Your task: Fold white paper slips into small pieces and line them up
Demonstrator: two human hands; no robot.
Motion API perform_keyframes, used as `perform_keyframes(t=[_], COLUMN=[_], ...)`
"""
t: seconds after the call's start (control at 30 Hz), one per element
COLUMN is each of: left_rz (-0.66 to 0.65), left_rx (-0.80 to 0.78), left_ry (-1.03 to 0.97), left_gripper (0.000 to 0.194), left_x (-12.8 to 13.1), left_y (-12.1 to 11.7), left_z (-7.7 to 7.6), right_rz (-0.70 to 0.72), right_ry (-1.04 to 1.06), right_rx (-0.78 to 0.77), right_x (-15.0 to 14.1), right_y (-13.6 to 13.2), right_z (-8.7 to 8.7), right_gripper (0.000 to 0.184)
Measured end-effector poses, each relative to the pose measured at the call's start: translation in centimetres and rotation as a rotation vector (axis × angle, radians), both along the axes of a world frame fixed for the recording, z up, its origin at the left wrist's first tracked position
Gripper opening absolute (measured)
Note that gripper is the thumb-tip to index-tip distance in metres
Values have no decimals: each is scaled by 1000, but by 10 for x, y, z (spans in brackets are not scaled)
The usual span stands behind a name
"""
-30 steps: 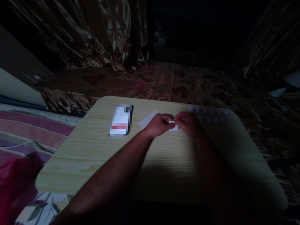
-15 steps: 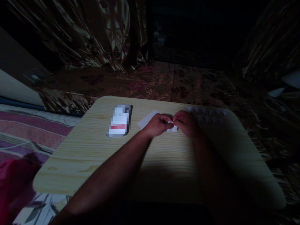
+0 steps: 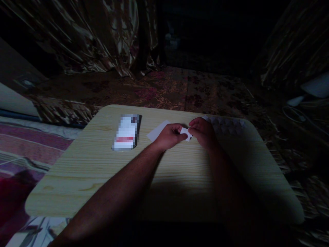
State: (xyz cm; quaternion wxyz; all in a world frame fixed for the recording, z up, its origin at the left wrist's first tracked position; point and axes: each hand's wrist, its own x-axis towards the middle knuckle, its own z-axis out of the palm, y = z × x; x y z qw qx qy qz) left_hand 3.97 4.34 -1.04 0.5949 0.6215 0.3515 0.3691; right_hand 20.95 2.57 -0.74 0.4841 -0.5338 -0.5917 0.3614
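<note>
Small white paper piece [image 3: 185,131], right of the phone-like item [image 3: 125,133]: pinched by the left hand [image 3: 169,136]; right hand [image 3: 203,132] at its edge, grip unclear. Presumably light, foldable, easily creased; best held by its edges.

A room in a home, probably a bedroom: left of the wood-grained desk [image 3: 97,175] lies striped bedding [image 3: 36,142] in pink and purple, just behind the desk spreads a flower-patterned cloth [image 3: 159,90], and farther back from it hang shiny, draped curtains [image 3: 123,34].
</note>
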Motion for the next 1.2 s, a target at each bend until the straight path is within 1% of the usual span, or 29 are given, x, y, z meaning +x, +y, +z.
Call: perform_keyframes(t=[0.13, 0.23, 0.43, 0.67, 0.8, 0.93, 1.2], left_rz=[50, 85, 45, 65, 66, 77, 81], left_rx=[-49, -71, -53, -37, -27, -4, 14], left_ry=[-26, -50, -54, -8, -2, 20, 40], left_gripper=[20, 20, 24, 30, 27, 22, 23], left_x=[-1, -1, -1, -1, -1, -1, 0], left_y=[3, 4, 1, 1, 2, 2, 0], left_z=[-1, -1, 3, 3, 0, -1, 1], right_rz=[8, 4, 8, 4, 19, 0, -18], right_ry=[30, 45, 50, -3, 19, 39, 25], right_rx=[-56, -67, -42, -36, -35, -36, 1], right_x=[-3, -4, -4, -6, -6, -8, -8], right_y=[-3, -5, -7, -10, -10, -8, -5], right_z=[7, 11, 13, 16, 15, 12, 6], right_gripper=[24, 24, 20, 18, 19, 21, 19])
